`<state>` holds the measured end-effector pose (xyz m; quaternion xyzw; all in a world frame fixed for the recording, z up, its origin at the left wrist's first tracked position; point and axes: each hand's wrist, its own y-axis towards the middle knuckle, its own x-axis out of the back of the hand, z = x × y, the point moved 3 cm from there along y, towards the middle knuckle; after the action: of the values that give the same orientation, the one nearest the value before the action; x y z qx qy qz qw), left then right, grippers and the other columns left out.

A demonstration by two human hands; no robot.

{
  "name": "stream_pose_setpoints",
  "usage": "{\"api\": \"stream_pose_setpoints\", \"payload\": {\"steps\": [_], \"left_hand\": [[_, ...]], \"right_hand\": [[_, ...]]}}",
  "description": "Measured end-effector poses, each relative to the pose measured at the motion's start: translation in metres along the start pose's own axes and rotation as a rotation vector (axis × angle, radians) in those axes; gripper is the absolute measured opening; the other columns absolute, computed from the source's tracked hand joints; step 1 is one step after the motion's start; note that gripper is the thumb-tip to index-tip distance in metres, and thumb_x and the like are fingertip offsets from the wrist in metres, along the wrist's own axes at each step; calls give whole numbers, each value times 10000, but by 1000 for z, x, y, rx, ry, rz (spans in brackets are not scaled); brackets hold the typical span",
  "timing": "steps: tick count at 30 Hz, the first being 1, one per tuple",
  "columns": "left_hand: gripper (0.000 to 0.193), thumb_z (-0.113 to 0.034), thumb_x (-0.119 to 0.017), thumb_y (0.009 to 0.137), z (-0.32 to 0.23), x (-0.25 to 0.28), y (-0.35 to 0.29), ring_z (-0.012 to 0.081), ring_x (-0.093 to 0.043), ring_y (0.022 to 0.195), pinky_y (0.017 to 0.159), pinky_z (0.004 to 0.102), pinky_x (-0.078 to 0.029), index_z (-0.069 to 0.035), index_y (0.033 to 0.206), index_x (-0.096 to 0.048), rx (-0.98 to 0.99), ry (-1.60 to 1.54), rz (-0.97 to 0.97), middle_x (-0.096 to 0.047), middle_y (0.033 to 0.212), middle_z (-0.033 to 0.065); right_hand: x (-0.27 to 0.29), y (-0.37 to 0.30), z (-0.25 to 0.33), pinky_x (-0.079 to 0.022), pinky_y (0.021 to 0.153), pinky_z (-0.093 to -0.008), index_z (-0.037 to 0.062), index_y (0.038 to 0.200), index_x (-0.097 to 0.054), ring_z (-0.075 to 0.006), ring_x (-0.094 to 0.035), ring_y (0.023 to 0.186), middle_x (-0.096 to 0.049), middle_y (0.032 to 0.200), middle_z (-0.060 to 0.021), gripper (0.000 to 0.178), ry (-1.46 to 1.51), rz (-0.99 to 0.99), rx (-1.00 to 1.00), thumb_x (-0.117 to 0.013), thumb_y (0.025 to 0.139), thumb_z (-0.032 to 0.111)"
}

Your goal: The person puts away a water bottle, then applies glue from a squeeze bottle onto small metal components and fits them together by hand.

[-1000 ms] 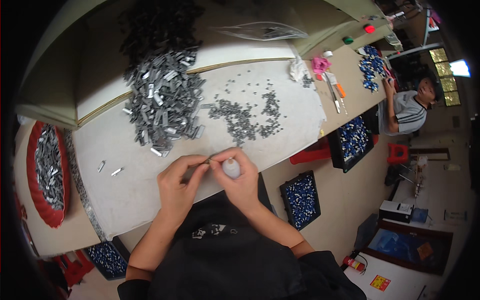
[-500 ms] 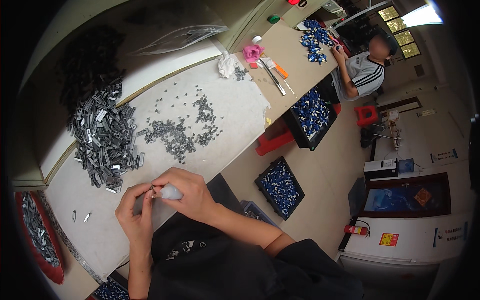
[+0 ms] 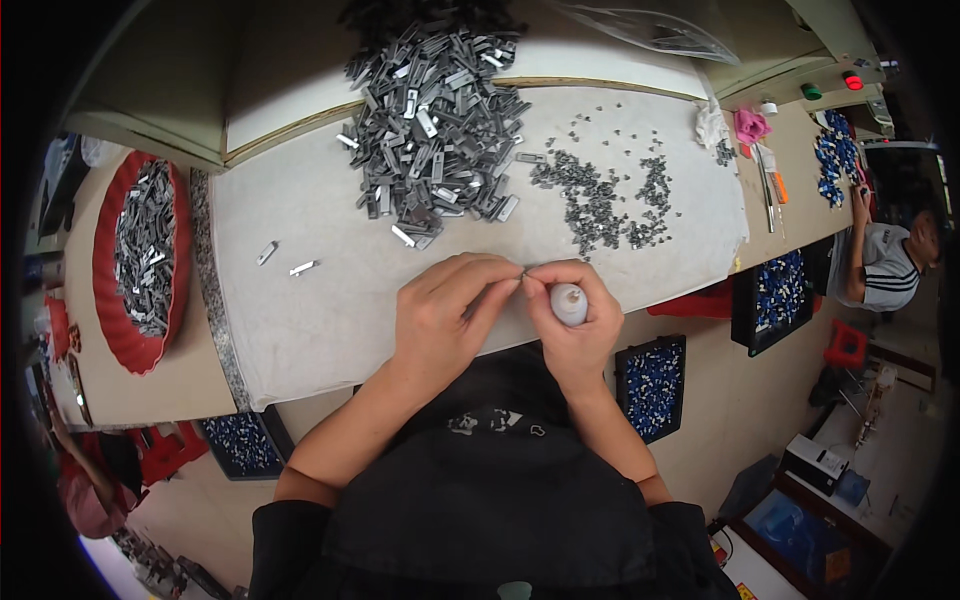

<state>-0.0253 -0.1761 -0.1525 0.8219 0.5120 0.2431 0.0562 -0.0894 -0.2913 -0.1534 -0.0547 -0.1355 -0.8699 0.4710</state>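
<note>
Noted on site: pink cloth (image 3: 751, 126) near crumpled white tissue (image 3: 711, 127); green button (image 3: 811, 91) beside red button (image 3: 852, 80); red stool (image 3: 847, 345) on floor (image 3: 735, 400).

The tiny piece (image 3: 523, 276) pinched by left hand (image 3: 440, 312) and right hand (image 3: 585, 345) is too small to tell. The right fingers (image 3: 578, 270) hide part of a white bottle (image 3: 569, 309). Far off, the heap of metal parts (image 3: 435, 130) fades into shadow; a clear bag (image 3: 655, 32) (to its right) is cut by the far edge.
</note>
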Motion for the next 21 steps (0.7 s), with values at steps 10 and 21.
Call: {"api": "stream_pose_setpoints", "payload": {"steps": [10, 21], "left_hand": [[95, 36, -595, 717, 5, 1, 0, 187, -589, 641, 560, 254, -450, 11, 809, -596, 21, 17, 62, -610, 748, 99], [100, 20, -592, 736, 3, 0, -1, 172, -597, 669, 596, 250, -457, 6, 835, -595, 64, 4, 70, -611, 760, 94]], "right_hand": [[-4, -1, 1, -441, 617, -210, -6, 770, -572, -90, -560, 656, -608, 712, -55, 78, -57, 5, -74, -612, 704, -24], [1, 0, -2, -431, 627, -207, 0, 788, -579, -82, -550, 663, -608, 719, -46, 79, -13, 20, -98, -616, 718, -5]]}}
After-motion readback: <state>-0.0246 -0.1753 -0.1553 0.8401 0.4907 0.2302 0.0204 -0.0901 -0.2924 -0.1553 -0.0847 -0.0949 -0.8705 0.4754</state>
